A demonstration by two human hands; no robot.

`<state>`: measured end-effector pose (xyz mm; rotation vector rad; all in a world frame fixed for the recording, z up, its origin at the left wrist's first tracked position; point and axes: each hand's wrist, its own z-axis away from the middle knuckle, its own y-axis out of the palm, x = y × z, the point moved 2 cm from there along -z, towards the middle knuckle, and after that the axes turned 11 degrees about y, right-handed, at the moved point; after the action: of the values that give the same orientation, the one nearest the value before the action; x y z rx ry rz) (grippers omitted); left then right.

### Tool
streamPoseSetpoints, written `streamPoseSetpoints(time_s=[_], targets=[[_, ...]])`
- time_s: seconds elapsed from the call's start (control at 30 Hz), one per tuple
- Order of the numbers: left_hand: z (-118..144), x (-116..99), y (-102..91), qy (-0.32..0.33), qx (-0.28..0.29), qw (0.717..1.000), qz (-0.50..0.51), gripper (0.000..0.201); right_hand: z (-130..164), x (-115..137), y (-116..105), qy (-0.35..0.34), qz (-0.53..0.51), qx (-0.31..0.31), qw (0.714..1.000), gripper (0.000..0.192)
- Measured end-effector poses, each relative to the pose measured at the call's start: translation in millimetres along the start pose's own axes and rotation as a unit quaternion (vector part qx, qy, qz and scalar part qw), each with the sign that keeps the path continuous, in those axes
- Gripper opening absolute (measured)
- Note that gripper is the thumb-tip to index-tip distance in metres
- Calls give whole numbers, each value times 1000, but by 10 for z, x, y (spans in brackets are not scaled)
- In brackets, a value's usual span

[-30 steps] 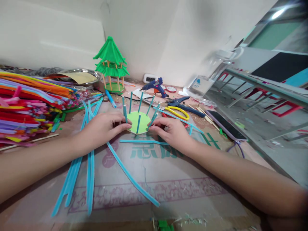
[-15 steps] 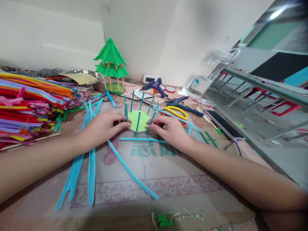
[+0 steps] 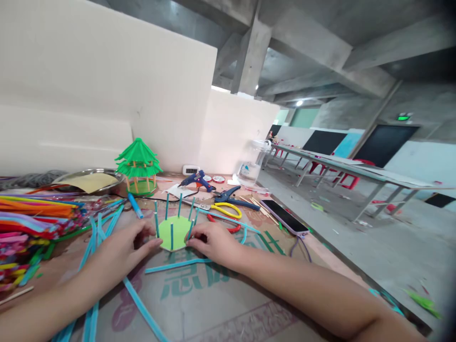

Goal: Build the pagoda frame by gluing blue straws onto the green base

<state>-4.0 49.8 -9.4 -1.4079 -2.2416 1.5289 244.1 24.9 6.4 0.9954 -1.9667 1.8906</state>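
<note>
Green card base [image 3: 177, 230], flat, many-sided, lying on the cardboard-covered counter [image 3: 221, 304] directly between the two hands. Blue posts [image 3: 171, 236] stand upright round its rim, roughly vertical, some leaning slightly outward; their long axis runs up from the card.

Left hand [image 3: 123, 247]: fingers extended toward the base's left edge, tips touching the card near one post; not closed round anything.

Right hand [image 3: 210, 241]: fingers curled low against the base's right edge, tips pinched close at the foot of a post [image 3: 191, 229]. Whether it grips that post or merely presses the card cannot be told.

Both hands are equally near; the base lies forward of each wrist, inward toward the midline.

Adjacent: loose blue strip [image 3: 178, 264] lying crosswise just nearer the person than the base, partly under the right hand. Further blue strips [image 3: 142, 308] run lengthwise on the left. Finished green pavilion model [image 3: 138, 167] behind, well apart. Blue glue gun [image 3: 195, 179], yellow-handled scissors [image 3: 228, 209], phone [image 3: 284, 216] to the rear right. Heap of coloured pipe cleaners [image 3: 32, 223] at far left, cut off by the frame.

Hidden: post feet behind the fingers; fingertip contact on both sides.
</note>
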Motion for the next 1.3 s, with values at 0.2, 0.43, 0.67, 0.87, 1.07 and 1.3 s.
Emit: streamPoseSetpoints(time_s=[0.2, 0.43, 0.67, 0.87, 1.07, 1.3], targets=[[81, -158, 4, 21, 38, 999, -32, 44, -6, 4, 11, 3, -2, 6, 1000, 8], [15, -313, 4, 67, 123, 990, -8, 33, 15, 71, 13, -2, 27, 16, 1000, 11], [-15, -290, -14, 36, 120, 992, 0, 32, -1, 40, 23, -5, 29, 12, 1000, 10], [-26, -300, -12, 46, 116, 992, 7, 30, -4, 67, 24, -14, 45, 17, 999, 15], [-40, -306, -13, 46, 136, 990, -15, 32, 0, 81, 16, -26, 56, 18, 998, 15], [63, -141, 65, 57, 94, 994, 15, 34, 32, 61, 17, -16, 74, 5, 997, 11]])
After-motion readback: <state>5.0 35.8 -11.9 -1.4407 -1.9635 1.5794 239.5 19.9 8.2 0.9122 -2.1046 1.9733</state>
